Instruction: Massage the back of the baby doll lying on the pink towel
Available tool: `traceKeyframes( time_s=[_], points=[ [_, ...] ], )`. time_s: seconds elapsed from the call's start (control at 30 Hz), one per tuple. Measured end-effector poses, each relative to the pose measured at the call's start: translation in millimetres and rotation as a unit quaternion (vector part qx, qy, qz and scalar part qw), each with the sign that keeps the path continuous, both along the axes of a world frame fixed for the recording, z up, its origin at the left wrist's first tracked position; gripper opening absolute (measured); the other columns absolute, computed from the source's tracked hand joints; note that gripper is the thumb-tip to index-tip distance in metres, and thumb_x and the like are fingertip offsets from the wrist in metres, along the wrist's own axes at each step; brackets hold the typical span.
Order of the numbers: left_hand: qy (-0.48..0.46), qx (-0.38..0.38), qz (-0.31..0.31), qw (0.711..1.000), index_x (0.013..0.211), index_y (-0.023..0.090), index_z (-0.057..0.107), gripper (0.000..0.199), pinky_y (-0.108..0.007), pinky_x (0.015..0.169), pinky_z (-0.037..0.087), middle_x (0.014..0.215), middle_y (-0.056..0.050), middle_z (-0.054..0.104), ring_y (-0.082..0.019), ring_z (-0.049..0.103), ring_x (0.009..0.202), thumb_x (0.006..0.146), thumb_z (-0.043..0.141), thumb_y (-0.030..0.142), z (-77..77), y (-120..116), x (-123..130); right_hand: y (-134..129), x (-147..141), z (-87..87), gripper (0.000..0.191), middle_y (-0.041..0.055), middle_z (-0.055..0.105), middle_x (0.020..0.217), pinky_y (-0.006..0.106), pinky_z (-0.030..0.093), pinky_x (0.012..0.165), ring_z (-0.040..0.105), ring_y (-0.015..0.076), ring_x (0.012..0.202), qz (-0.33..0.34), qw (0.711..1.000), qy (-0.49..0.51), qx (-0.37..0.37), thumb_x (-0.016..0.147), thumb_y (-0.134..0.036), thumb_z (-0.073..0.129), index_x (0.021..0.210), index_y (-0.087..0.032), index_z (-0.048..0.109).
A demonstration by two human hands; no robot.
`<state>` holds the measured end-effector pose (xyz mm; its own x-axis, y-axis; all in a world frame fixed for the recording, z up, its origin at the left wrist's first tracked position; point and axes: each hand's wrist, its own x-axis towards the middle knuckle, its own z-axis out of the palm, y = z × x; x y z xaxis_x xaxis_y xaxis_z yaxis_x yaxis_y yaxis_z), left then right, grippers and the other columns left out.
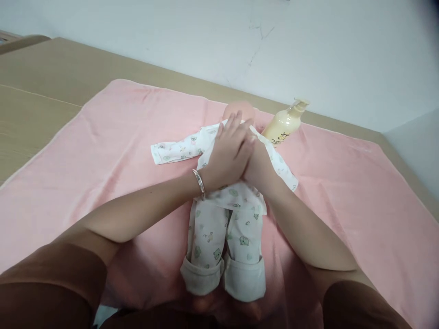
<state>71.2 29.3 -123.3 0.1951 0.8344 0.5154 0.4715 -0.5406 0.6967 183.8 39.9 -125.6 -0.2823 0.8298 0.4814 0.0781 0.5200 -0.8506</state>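
My left hand (229, 153), with a silver bracelet (199, 183) at the wrist, is laid palm-to-palm against my right hand (259, 160). The left fingers are stretched out and slightly spread; the right ones are mostly hidden behind them, and the hand looks flat. Nothing shows between the palms. Both hands are over the chest of a baby doll (239, 109) lying on its back, its face covered by my hands. It wears a white printed top (178, 148) and matching trousers (209, 233) with thick rolled cuffs.
A pale yellow pump bottle (283, 125) lies tilted to the right of the doll's head. Under everything spreads a pink blanket (113, 151) on a wooden surface (44, 77). A white wall (171, 36) closes off the back.
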Motion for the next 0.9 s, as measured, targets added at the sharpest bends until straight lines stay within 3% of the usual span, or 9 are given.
traceKeyframes(
  time_s=[0.07, 0.13, 0.2, 0.3, 0.4, 0.5, 0.6, 0.73, 0.9],
  points=[
    [-0.066, -0.037, 0.008, 0.997, 0.146, 0.025, 0.047, 0.052, -0.055, 0.138, 0.020, 0.164, -0.005, 0.044, -0.025, 0.027, 0.162, 0.106, 0.024, 0.050, -0.9, 14, -8, -13, -4, 20.9, 0.038, 0.0102, 0.064, 0.135, 0.057, 0.023, 0.134, 0.045, 0.0284, 0.147, -0.081, 0.979, -0.182, 0.039, 0.099, -0.024, 0.044, 0.132, -0.021, 0.064],
    [-0.115, -0.062, 0.009, 0.991, 0.133, 0.025, 0.054, 0.050, -0.054, 0.134, 0.032, 0.150, -0.007, 0.058, -0.025, 0.043, 0.153, 0.107, 0.022, 0.051, -3.3, 25, -13, -26, -8, 36.2, 0.046, 0.0116, 0.064, 0.135, 0.054, 0.037, 0.129, 0.047, 0.0252, 0.146, -0.129, 0.956, -0.252, 0.079, 0.102, -0.021, 0.032, 0.140, -0.018, 0.057],
    [-0.121, -0.078, 0.002, 0.990, 0.122, 0.026, 0.058, 0.047, -0.051, 0.128, 0.044, 0.134, -0.008, 0.066, -0.024, 0.055, 0.141, 0.106, 0.021, 0.050, -8.4, 28, -10, -37, -12, 41.9, 0.048, 0.0128, 0.059, 0.142, 0.052, 0.041, 0.127, 0.042, 0.0243, 0.151, -0.127, 0.947, -0.269, 0.120, 0.104, -0.025, 0.029, 0.145, -0.016, 0.051],
    [-0.088, -0.063, 0.024, 0.994, 0.133, 0.031, 0.052, 0.045, -0.048, 0.127, 0.045, 0.135, -0.006, 0.063, -0.021, 0.050, 0.146, 0.106, 0.016, 0.038, -16.9, 19, 4, -40, -17, 37.5, 0.046, 0.0095, 0.046, 0.158, 0.057, 0.032, 0.130, 0.030, 0.0261, 0.157, -0.094, 0.932, -0.308, 0.168, 0.106, -0.029, 0.028, 0.142, -0.019, 0.055],
    [-0.071, -0.044, 0.059, 0.995, 0.141, 0.032, 0.047, 0.052, -0.053, 0.125, 0.043, 0.137, -0.005, 0.060, -0.020, 0.046, 0.150, 0.103, 0.012, 0.023, -15.2, 8, 13, -28, -14, 31.0, 0.046, 0.0064, 0.040, 0.163, 0.063, 0.024, 0.130, 0.022, 0.0296, 0.159, -0.103, 0.915, -0.355, 0.165, 0.105, -0.026, 0.028, 0.138, -0.020, 0.060],
    [-0.052, -0.049, 0.034, 0.997, 0.114, 0.027, 0.062, 0.033, -0.051, 0.114, 0.052, 0.120, -0.007, 0.069, -0.023, 0.063, 0.123, 0.099, 0.032, 0.027, -2.5, 5, 7, -6, -3, 28.9, 0.047, 0.0082, 0.041, 0.163, 0.064, 0.027, 0.128, 0.025, 0.0319, 0.158, -0.143, 0.913, -0.365, 0.113, 0.105, -0.025, 0.027, 0.137, -0.020, 0.061],
    [-0.038, -0.050, 0.025, 0.998, 0.103, 0.023, 0.064, 0.027, -0.048, 0.111, 0.053, 0.115, -0.008, 0.072, -0.022, 0.064, 0.109, 0.094, 0.039, 0.024, 5.3, 10, -4, 8, 7, 28.5, 0.045, 0.0133, 0.042, 0.161, 0.065, 0.031, 0.126, 0.033, 0.0349, 0.154, -0.196, 0.904, -0.374, 0.071, 0.103, -0.024, 0.031, 0.135, -0.016, 0.062],
    [-0.043, -0.047, 0.066, 0.996, 0.109, 0.019, 0.064, 0.028, -0.044, 0.113, 0.049, 0.123, -0.009, 0.070, -0.022, 0.062, 0.119, 0.092, 0.041, 0.019, -4.0, 22, -17, -3, -1, 25.8, 0.050, 0.0188, 0.046, 0.157, 0.061, 0.032, 0.126, 0.037, 0.0348, 0.152, -0.184, 0.885, -0.417, 0.097, 0.100, -0.019, 0.031, 0.140, -0.008, 0.059],
    [-0.010, -0.042, 0.103, 0.994, 0.091, 0.020, 0.061, 0.025, -0.042, 0.104, 0.052, 0.105, -0.010, 0.071, -0.021, 0.064, 0.103, 0.101, 0.038, 0.024, -17.8, 33, -23, -22, -19, 16.6, 0.058, 0.0145, 0.044, 0.159, 0.056, 0.032, 0.129, 0.035, 0.0306, 0.153, -0.153, 0.888, -0.410, 0.139, 0.102, -0.022, 0.025, 0.152, -0.004, 0.046]
  ],
)
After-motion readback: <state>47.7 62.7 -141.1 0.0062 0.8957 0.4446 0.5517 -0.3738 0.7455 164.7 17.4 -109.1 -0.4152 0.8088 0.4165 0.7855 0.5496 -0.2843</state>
